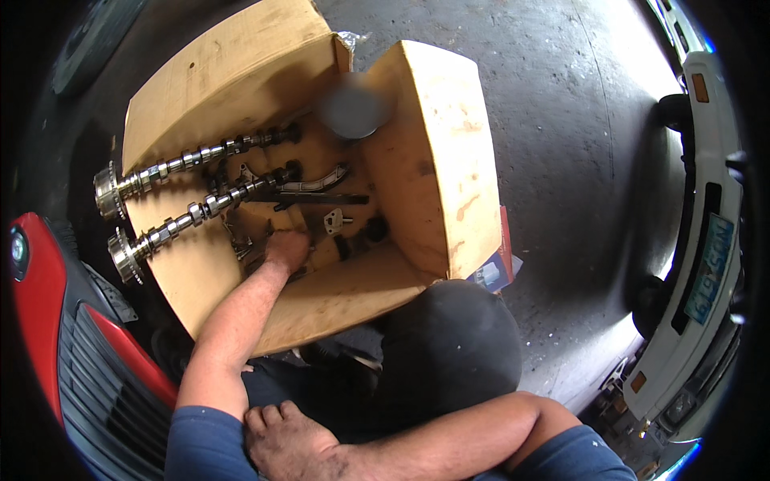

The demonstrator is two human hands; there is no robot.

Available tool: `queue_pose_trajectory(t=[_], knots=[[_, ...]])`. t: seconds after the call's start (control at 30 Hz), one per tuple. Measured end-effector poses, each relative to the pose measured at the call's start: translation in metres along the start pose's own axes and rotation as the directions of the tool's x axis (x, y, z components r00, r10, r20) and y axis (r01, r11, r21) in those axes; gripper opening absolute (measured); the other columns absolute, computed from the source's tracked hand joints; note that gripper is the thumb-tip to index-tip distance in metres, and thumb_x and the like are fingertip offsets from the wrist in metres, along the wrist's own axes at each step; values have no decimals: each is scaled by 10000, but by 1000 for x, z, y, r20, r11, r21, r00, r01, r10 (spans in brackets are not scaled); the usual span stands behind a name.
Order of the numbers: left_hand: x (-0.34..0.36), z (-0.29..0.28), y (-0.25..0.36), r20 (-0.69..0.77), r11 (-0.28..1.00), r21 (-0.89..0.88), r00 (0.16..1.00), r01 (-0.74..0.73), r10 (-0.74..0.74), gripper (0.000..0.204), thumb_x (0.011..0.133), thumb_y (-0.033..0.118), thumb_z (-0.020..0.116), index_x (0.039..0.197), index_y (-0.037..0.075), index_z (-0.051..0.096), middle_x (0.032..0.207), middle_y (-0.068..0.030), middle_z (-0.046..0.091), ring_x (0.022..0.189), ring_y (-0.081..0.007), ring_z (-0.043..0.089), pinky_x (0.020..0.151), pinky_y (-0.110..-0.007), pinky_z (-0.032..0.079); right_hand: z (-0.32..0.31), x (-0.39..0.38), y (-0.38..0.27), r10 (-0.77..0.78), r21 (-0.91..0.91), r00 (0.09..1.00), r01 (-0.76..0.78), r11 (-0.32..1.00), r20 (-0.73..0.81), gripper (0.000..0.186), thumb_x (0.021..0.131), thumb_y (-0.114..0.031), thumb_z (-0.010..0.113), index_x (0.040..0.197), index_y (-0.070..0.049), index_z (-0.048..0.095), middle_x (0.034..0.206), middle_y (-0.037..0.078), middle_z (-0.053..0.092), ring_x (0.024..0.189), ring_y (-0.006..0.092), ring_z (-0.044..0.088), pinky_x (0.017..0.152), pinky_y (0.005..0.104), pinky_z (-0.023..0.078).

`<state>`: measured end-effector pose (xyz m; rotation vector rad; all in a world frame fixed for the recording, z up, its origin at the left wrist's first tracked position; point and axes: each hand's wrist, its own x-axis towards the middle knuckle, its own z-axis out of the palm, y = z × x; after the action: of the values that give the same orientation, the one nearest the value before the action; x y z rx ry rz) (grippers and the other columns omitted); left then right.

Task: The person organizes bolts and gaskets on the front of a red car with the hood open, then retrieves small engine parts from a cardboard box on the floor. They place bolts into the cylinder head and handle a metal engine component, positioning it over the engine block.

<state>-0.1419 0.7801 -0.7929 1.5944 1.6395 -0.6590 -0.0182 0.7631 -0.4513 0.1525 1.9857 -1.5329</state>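
My left hand (285,250) reaches down among metal parts in an open cardboard box (417,160), its fingers bent downward and mostly hidden. Two camshafts with toothed end wheels, an upper one (168,167) and a lower one (172,229), lie across the box's left flap. Beside the hand are a curved guide (321,178), a dark straight bar (337,200), a small pale metal bracket (333,221) and several smaller parts. My right hand (289,437) rests low against my left upper arm and dark trousers, fingers loosely bent and apart, holding nothing visible.
A blurred dark round object (350,112) sits at the box's back. A red vehicle front (40,297) borders the left, a white vehicle's bumper (694,264) the right, and a tire (88,44) the upper left. A small printed carton (493,268) lies behind the box.
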Motion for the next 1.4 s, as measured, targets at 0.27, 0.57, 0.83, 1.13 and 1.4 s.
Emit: queue_pose_trajectory(t=[0.27, 0.57, 0.83, 1.13, 1.4], knots=[[-31, -28, -62, 15, 887, -191, 905, 421, -426, 320, 881, 388, 730, 1085, 142, 739, 1028, -118, 739, 973, -290, 711, 853, -433, 576, 5, -4, 0, -96, -19, 986, 94, 995, -136, 386, 873, -271, 614, 1146, -15, 708, 1178, 148, 655, 1085, 287, 611, 858, 416, 450], [42, -60, 48, -341, 978, -176, 939, -112, 46, 194, 914, 193, 620, 1060, 156, 742, 1001, -111, 740, 952, -330, 711, 808, -467, 575, -10, -9, 2, -79, -56, 996, 77, 995, -36, 374, 889, -310, 610, 1111, -39, 742, 1156, 159, 663, 1084, 285, 606, 879, 414, 424], [96, -87, 105, -201, 965, -264, 978, 4, -59, 218, 903, 137, 592, 1015, 114, 777, 1084, -153, 742, 1022, -316, 723, 831, -431, 594, -20, -14, 16, 127, -181, 992, -120, 976, 26, 384, 930, -325, 555, 1097, -45, 758, 1141, 165, 687, 1081, 282, 605, 909, 429, 398], [38, -92, 77, -311, 925, -351, 950, -145, 31, 235, 830, 263, 744, 976, 79, 754, 986, -165, 738, 963, -331, 714, 828, -450, 580, -23, -20, 22, 10, -51, 1000, -9, 999, 28, 365, 935, -306, 550, 1140, -67, 733, 1183, 132, 667, 1126, 261, 603, 927, 406, 419], [-58, -65, -54, 34, 860, -242, 890, 449, -455, 392, 798, 296, 796, 1067, 23, 711, 1107, -176, 713, 1066, -324, 682, 919, -445, 561, 23, 14, 4, -1, 195, 997, 16, 981, -79, 352, 941, -284, 535, 1199, -106, 696, 1204, 92, 655, 1152, 251, 601, 951, 407, 431]])
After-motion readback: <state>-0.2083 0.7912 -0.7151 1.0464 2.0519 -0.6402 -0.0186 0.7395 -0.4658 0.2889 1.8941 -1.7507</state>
